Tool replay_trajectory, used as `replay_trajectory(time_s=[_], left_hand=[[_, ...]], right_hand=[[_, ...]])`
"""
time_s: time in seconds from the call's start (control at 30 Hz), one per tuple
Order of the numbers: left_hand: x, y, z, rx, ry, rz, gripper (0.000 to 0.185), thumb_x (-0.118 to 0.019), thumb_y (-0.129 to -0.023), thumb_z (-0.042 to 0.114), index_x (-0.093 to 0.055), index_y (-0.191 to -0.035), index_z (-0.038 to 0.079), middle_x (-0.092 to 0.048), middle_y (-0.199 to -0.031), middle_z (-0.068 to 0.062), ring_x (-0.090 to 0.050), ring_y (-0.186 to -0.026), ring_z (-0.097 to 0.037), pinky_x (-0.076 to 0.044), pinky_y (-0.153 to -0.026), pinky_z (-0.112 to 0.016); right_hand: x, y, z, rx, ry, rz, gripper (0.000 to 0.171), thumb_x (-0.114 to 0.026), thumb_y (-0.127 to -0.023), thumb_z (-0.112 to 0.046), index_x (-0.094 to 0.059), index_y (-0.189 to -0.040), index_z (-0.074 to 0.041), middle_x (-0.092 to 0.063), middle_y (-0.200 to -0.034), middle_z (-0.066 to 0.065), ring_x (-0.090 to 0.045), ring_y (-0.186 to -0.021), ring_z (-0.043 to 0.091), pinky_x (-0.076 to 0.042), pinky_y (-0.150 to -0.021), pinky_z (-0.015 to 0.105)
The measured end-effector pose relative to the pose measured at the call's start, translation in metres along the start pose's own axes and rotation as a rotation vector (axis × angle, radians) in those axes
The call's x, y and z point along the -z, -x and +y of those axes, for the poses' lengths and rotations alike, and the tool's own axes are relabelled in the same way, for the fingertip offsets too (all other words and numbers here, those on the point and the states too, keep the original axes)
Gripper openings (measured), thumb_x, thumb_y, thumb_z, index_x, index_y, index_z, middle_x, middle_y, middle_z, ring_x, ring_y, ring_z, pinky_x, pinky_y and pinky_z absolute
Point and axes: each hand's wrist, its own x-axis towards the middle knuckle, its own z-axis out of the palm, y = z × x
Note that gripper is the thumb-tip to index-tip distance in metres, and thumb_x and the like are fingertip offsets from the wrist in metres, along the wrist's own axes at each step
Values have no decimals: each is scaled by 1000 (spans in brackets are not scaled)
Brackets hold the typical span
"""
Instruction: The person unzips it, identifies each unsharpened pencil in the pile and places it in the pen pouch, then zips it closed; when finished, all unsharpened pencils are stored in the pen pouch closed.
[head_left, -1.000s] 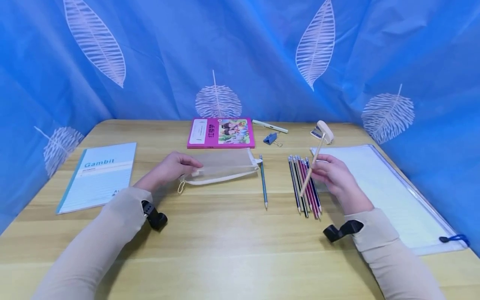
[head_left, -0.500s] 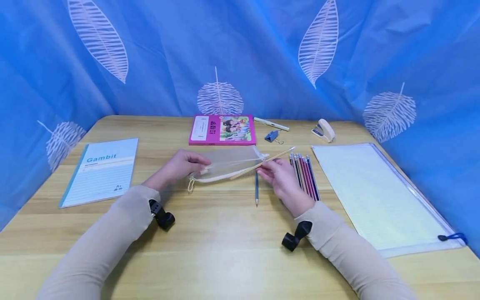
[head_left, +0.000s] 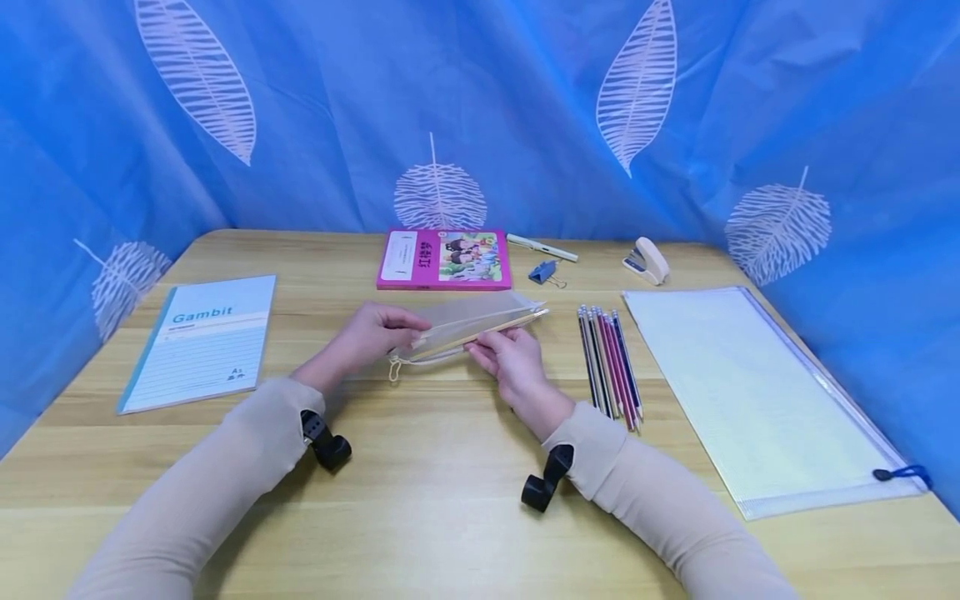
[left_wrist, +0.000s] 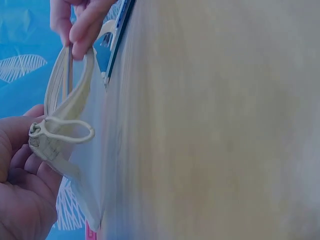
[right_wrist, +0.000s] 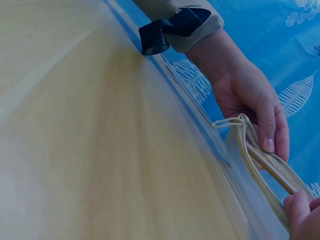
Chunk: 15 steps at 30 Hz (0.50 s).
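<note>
Head view: on the wooden table (head_left: 450, 517), a light blue notebook (head_left: 198, 342) printed "Gambit" lies at centre left, and a pink picture book (head_left: 445, 259) with unreadable characters sits at upper centre. A cream pen (head_left: 542, 247), a blue binder clip (head_left: 543, 272) and a cream stapler (head_left: 647, 260) lie right of the book. A row of coloured pencils (head_left: 609, 362) lies right of centre, and beyond it a clear zip folder (head_left: 757, 392) reaches the lower right. At centre, the left hand (head_left: 375, 333) pinches the left end of a mesh pencil pouch (head_left: 468, 321), fingers curled round its edge; the right hand (head_left: 510, 362) pinches a wooden pencil (head_left: 487, 329) lying along the pouch's open mouth.

Left wrist view: the left hand (left_wrist: 22, 175) grips the pouch's corner at lower left; its cord loop (left_wrist: 67, 131) hangs free. The right hand (left_wrist: 80, 20) pinches the pencil at the top.

Right wrist view: the left hand (right_wrist: 255, 100) clasps the pouch's end at right; right fingertips (right_wrist: 300, 210) at lower right hold the pencil inside the mouth
</note>
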Motion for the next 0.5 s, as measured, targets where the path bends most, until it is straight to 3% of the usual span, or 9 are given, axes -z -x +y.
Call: replay_trajectory(time_s=[0.27,0.5], left_hand=[[-7,1,3,-58,16,4,23,-62,-88,8,-68,-110,4,-69,-101,-14,-56,-73,-10,-46,-61,-22],[-6,2,2,-35,29,-7,24,-60,-89,9,-66,-112,4,-68,-102,-13,-58,-74,-11,-47,-63,-22]], right_hand=[[-7,0,6,-38,32,-16,16,-53,-86,9,-55,-101,10,-65,-79,12,-67,-70,15,-54,-73,24],[5,-2,2,-132,199,-75,18,-57,-87,1,-58,-103,11,-65,-72,12,-67,-67,16,-54,-71,26]])
